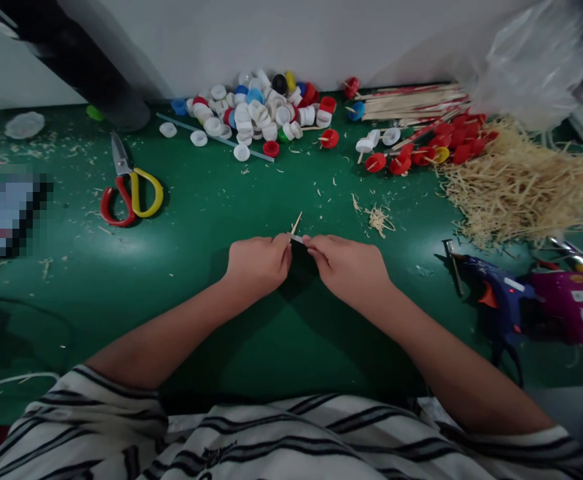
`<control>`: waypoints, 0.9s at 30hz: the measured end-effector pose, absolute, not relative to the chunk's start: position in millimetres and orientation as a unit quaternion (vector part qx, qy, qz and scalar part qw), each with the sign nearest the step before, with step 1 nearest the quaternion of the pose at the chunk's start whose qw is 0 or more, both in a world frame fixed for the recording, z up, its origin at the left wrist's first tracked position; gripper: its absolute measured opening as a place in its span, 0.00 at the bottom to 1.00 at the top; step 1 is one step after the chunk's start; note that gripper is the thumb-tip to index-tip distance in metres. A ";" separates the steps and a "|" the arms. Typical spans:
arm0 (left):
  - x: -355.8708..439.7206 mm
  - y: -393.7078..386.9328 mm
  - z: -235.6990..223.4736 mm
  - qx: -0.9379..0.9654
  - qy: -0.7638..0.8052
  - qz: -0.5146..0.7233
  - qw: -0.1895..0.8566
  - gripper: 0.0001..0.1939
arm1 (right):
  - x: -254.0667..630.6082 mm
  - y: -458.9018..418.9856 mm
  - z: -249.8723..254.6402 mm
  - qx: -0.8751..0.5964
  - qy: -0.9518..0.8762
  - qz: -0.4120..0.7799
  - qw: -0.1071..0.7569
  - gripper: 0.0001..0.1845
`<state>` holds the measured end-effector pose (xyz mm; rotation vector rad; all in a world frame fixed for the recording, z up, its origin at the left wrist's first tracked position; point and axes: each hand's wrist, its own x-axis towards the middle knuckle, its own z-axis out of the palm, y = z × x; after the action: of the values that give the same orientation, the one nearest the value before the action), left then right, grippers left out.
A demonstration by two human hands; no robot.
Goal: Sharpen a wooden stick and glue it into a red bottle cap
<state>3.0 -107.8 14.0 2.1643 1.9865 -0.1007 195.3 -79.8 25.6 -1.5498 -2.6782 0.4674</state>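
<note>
In the middle of the green table my two hands nearly meet. My left hand point(261, 265) is closed, pinching a thin wooden stick point(297, 222) whose tip points up and away from me. My right hand point(350, 267) is also closed, with a small flat greyish strip point(297, 239) between thumb and fingers. This strip touches or crosses the stick at my left fingertips; whether it is a blade I cannot tell. Beyond the hands lie a small clump of pale shavings point(380, 220) and scattered slivers.
Bottle caps point(251, 113) are heaped by the wall. At right are wooden sticks point(411, 101), red caps with sticks through them point(458, 139), a shavings pile point(521, 187) and a blue glue gun point(504, 293). Scissors point(132, 187) and a blurred-out device point(4, 213) lie left.
</note>
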 end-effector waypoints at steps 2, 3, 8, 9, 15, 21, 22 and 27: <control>1.4 -108.0 13.5 0.736 0.667 -0.032 0.106 0.24 | 195.6 -71.2 22.6 -0.512 -0.848 0.137 0.008 0.22; 0.6 -108.1 13.1 0.740 0.663 -0.029 0.109 0.25 | 196.1 -65.5 20.9 -0.522 -0.842 0.132 0.008 0.22; -0.4 -108.5 13.8 0.746 0.656 -0.029 0.116 0.26 | 200.3 -48.8 18.6 -0.549 -0.827 0.119 0.012 0.21; 0.1 -108.5 14.5 0.743 0.658 -0.032 0.116 0.25 | 200.6 -50.3 20.0 -0.543 -0.831 0.123 0.011 0.21; 1.8 -108.2 14.8 0.740 0.663 -0.040 0.106 0.25 | 198.8 -75.4 27.3 -0.498 -0.850 0.172 -0.006 0.21; 0.7 -109.0 13.6 0.742 0.663 -0.039 0.095 0.25 | 205.2 -82.1 24.6 -0.495 -0.852 0.171 0.025 0.20; 0.9 -109.1 13.9 0.742 0.663 -0.041 0.094 0.25 | 207.2 -81.5 24.5 -0.500 -0.849 0.166 0.029 0.20; 2.3 -108.6 15.5 0.733 0.669 -0.056 0.107 0.26 | 210.4 -82.2 22.6 -0.509 -0.842 0.154 0.087 0.21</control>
<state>2.3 -108.6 15.5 2.1584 1.9702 -0.1639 210.4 -82.2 22.6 -1.5173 -2.5088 0.4596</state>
